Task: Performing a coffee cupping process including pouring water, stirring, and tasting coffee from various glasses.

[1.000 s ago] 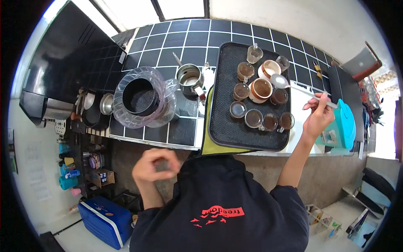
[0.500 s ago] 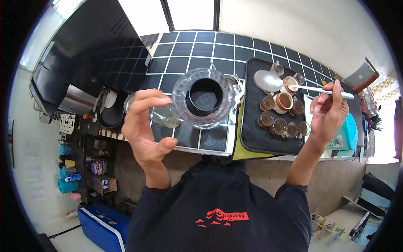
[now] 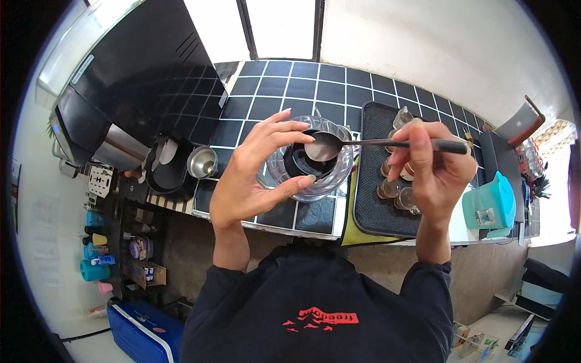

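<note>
Swinging across from the tray (image 3: 375, 219), spoon (image 3: 369, 143), pinched in right hand (image 3: 433, 163), now hovers over black cup (image 3: 295, 161); work shifts there. Left hand (image 3: 254, 166) curves round cup, contact unclear.

"Where is this view taken from?"
"The wearer's head, through the left of two side-by-side fisheye cameras. It faces down and forward: the dark fabric top with a red print (image 3: 321, 296) at the bottom, the black-tiled counter with white grout lines (image 3: 330, 91) across the middle, bright dark-framed window panes (image 3: 281, 30) above."
"How near?"
"Close: the bare left hand (image 3: 245, 172) and bare right hand (image 3: 437, 181) look large; the blue box-shaped cooler with a white rim (image 3: 158, 322) sits farther off, lower left."
"And far right?"
"A glaring white patch (image 3: 560, 181), perhaps a window; I can't be sure."
</note>
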`<act>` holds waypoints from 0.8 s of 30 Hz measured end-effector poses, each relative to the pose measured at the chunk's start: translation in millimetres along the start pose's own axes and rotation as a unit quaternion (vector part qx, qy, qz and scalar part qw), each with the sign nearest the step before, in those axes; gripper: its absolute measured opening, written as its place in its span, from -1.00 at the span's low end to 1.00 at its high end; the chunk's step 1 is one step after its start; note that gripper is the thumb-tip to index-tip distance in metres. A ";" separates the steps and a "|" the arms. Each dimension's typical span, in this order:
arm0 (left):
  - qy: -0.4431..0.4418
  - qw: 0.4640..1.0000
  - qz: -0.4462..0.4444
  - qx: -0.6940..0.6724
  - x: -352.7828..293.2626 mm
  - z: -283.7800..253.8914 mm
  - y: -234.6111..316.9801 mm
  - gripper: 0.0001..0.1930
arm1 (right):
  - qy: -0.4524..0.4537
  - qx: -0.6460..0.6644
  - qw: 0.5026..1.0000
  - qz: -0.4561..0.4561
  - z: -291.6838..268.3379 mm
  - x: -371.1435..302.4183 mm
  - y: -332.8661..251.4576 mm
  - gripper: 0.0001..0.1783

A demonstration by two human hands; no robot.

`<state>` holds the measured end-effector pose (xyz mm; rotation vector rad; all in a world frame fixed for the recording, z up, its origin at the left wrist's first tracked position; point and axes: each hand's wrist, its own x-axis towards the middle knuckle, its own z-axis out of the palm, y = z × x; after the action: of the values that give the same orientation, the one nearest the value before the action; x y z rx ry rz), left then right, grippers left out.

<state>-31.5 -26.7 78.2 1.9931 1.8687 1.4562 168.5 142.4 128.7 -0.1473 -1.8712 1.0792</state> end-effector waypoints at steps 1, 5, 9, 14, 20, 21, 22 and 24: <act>-0.002 1.000 0.002 -0.001 2.3 0.1 0.2 -0.47 | -0.018 -0.037 0.999 -0.036 0.5 0.4 1.4 -0.81; -0.031 1.000 -0.002 -0.004 9.5 -0.9 0.0 -0.48 | -0.039 -0.086 0.994 -0.063 4.5 -4.3 -3.9 -0.94; -0.050 0.998 -0.016 -0.046 10.9 -0.6 -3.8 -0.52 | -0.045 -0.147 0.982 -0.111 6.9 -8.7 -6.1 -0.95; -0.060 0.997 0.007 -0.051 13.8 -5.1 -3.0 -0.58 | -0.047 -0.137 0.983 -0.114 10.7 -9.2 -3.5 -0.95; -0.084 0.994 -0.011 -0.072 13.1 -10.2 -5.2 -0.63 | -0.031 -0.120 0.989 -0.080 15.6 -9.8 1.6 -0.99; -0.086 0.993 -0.015 -0.076 12.9 -9.8 -5.6 -0.64 | -0.018 -0.107 0.992 -0.059 16.3 -9.7 2.9 -0.99; -0.086 0.993 -0.017 -0.076 12.8 -9.0 -6.4 -0.64 | -0.006 -0.094 0.995 -0.039 16.8 -9.8 4.0 -0.98; -0.080 0.993 -0.016 -0.080 11.9 -8.7 -6.0 -0.64 | -0.009 -0.073 0.997 -0.018 17.1 -10.0 4.8 -0.97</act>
<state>-43.6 -20.3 86.3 1.9325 1.6566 1.3466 159.3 129.7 115.7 -0.1887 -1.9613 0.9228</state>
